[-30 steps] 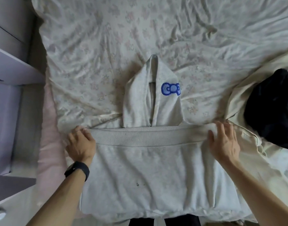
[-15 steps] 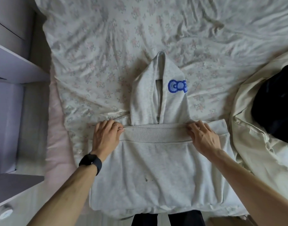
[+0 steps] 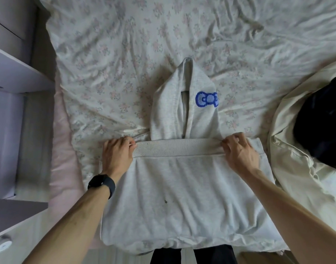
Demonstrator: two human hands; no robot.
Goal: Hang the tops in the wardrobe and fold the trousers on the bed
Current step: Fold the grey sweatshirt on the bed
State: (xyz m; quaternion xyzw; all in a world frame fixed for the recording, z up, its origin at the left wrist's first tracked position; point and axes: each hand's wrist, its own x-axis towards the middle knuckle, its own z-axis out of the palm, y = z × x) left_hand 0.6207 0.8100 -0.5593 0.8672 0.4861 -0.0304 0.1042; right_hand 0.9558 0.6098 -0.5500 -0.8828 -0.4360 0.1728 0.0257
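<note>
A light grey hoodie [image 3: 182, 197] lies folded on the floral bed sheet [image 3: 125, 54]. Its hood with a blue embroidered bow [image 3: 207, 99] points away from me. The ribbed hem band [image 3: 176, 149] is folded up to the base of the hood. My left hand [image 3: 116, 156], with a black watch on the wrist, pinches the band's left end with curled fingers. At the band's right end, my right hand [image 3: 239, 153] grips the fabric, fingers bent.
A cream cloth [image 3: 296, 159] lies at the right of the bed with a black garment [image 3: 321, 122] on it. Pale purple shelving [image 3: 15, 73] stands along the left, beside the pink mattress edge [image 3: 62, 159]. My dark-clad legs [image 3: 191, 256] are at the bottom.
Both hands came in from the hoodie's outer corners to the ribbed band, lay flat on it, and now have their fingers curled on the band's two ends.
</note>
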